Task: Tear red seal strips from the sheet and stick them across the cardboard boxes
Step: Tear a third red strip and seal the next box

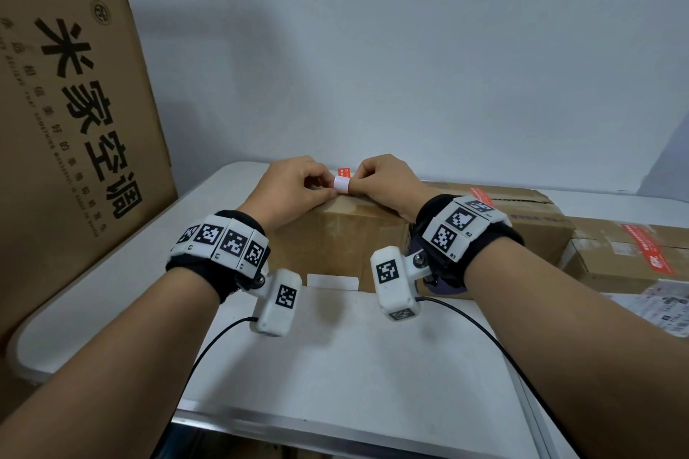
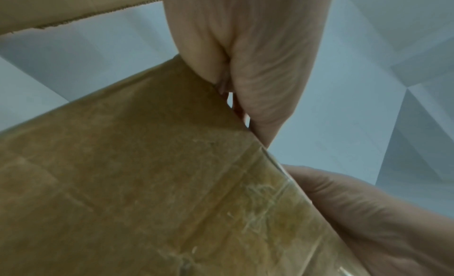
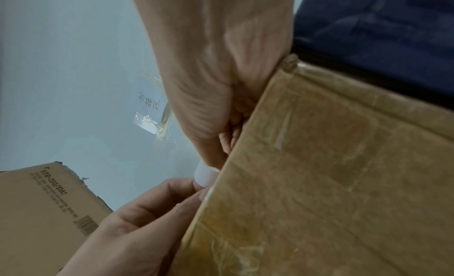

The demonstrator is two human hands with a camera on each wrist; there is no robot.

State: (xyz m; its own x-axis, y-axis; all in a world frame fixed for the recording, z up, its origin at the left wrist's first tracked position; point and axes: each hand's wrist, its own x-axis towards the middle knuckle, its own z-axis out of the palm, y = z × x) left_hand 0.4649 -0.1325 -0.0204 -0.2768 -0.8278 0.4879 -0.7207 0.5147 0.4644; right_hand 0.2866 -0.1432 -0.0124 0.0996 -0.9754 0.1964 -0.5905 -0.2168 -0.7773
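Observation:
Both hands meet above the near-left corner of a brown cardboard box. Between them is a red seal strip whose white backing curls toward me. My right hand pinches the strip from the right. My left hand pinches the backing's curled end from the left. In the right wrist view the white backing sits between my right thumb tip and the left hand's fingertips, at the box's edge. The left wrist view shows only my curled left hand over the taped box.
A tall printed carton leans at the left of the white table. Behind and to the right lie two more boxes bearing red seals. A white sheet pokes out under the near box. Printed papers lie at the right edge.

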